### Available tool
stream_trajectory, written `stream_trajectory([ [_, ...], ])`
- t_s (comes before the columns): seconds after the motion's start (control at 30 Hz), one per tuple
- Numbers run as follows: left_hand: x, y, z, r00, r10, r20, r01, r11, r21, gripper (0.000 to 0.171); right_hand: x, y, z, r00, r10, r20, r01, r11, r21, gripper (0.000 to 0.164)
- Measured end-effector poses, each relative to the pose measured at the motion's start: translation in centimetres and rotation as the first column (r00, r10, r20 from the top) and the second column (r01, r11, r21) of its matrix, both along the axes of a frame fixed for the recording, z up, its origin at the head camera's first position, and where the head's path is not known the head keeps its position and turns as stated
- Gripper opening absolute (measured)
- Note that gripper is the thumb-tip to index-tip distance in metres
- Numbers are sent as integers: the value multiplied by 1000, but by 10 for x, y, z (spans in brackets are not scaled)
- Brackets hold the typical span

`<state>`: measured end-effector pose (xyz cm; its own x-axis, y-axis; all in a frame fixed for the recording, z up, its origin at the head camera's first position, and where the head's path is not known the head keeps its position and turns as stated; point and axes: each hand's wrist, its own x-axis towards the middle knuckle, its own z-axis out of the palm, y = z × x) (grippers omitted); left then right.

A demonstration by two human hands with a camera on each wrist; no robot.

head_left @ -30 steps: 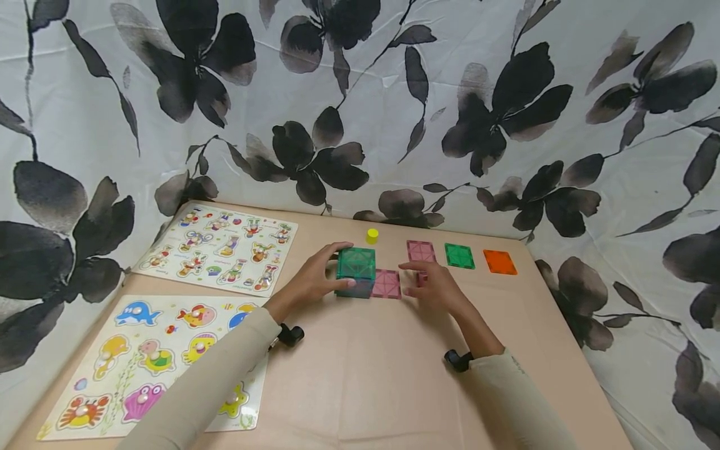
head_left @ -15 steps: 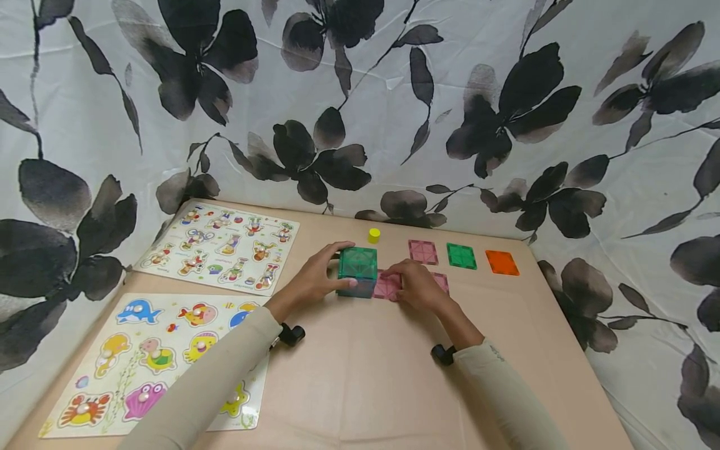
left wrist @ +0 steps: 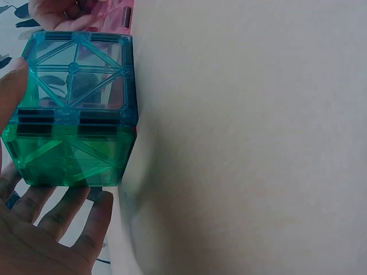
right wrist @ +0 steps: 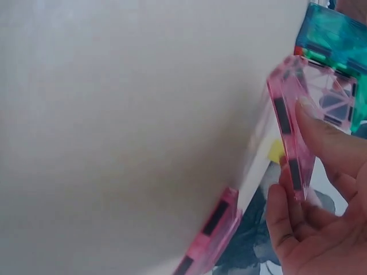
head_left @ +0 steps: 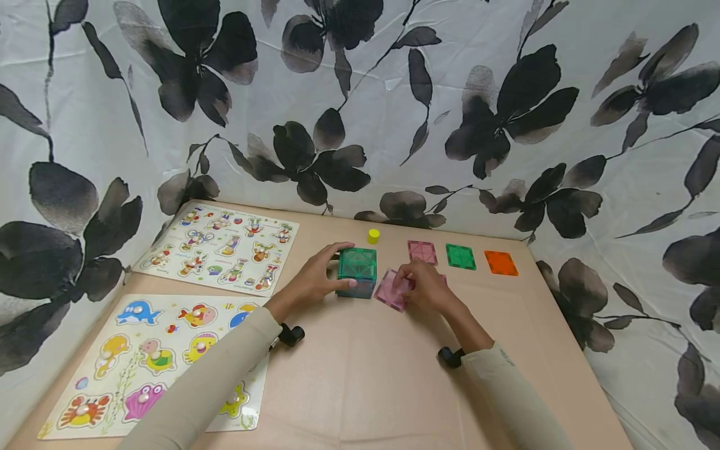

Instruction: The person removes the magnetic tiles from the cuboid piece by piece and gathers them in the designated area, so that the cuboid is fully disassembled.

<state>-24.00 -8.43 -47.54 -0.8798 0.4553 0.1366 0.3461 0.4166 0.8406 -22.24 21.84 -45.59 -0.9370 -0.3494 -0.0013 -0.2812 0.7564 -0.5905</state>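
Note:
My left hand (head_left: 309, 279) grips a small cube of see-through magnetic tiles (head_left: 357, 265), the thumb at its near side and the fingers around the back. The cube shows a green top and a blue front; the left wrist view shows its blue (left wrist: 74, 71) and green faces close up. My right hand (head_left: 425, 286) pinches a pink square magnetic tile (head_left: 389, 292) between thumb and fingers, just right of the cube and turned at an angle to it. In the right wrist view the tile's magnet-lined edge (right wrist: 289, 132) faces the camera. Another pink tile (right wrist: 215, 229) lies beyond that hand, partly hidden by it.
Behind lie a pink tile (head_left: 422, 252), a green tile (head_left: 460, 256) and an orange tile (head_left: 500, 263) in a row. A yellow round piece (head_left: 374, 236) sits behind the cube. Two picture puzzle boards (head_left: 185, 325) cover the table's left; a floral cloth hangs behind.
My right hand moved left to the pink tile beside the cube, pinched it, and has tilted it out of line, shifting slightly right. My left hand stays on the cube.

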Motion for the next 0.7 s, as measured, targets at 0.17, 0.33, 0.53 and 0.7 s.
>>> stream_trajectory([
  [0.17, -1, 0, -1, 1000, -2, -2, 2, 1000, -1, 85, 3, 13, 7, 998, 43, 39, -43, 999, -3, 26],
  [0.33, -1, 0, -2, 1000, 0, -5, 0, 1000, -4, 85, 9, 30, 12, 995, 16, 100, -11, 999, -41, 28],
  [0.53, 0, 0, -1, 1000, 6, 0, -6, 1000, -6, 85, 17, 57, 14, 987, -73, 146, 92, 987, -128, 28],
  [0.7, 1, 0, 0, 1000, 5, 1, -5, 1000, -6, 85, 24, 86, 17, 971, -133, 200, 177, 960, -219, 27],
])
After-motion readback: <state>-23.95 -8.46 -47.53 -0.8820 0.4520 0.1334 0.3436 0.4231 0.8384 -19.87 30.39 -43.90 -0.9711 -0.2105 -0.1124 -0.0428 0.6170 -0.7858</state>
